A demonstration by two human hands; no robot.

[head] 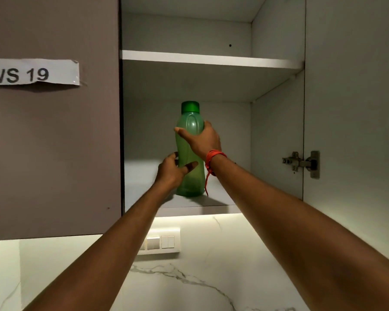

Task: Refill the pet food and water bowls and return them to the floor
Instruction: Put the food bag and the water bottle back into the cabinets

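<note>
**At the open wall cabinet: both hands on the green bottle**

Nearest the camera, two bare forearms reach upward across a white marble-patterned wall (189, 279) that carries a switch plate (161, 242). Above it, the left hand (170, 170) wraps the lower half of a green bottle (190, 140), thumb across the front and fingers curled round the left side. The right hand (202, 138) clasps the upper body of the bottle, thumb across the front, fingers behind and hidden. A red thread band (212, 159) circles the right wrist, with a loose end hanging down.

The bottle stands upright on the cabinet's bottom shelf (211, 206), near the front edge, with its green cap (190, 107) on. Whether the base is touching the shelf or just clear of it cannot be told. One bare shelf (211, 59) sits higher up. The door at right stands open, showing a metal hinge (301, 163). The closed door at left bears a paper label (32, 72) reading "WS 19".
</note>
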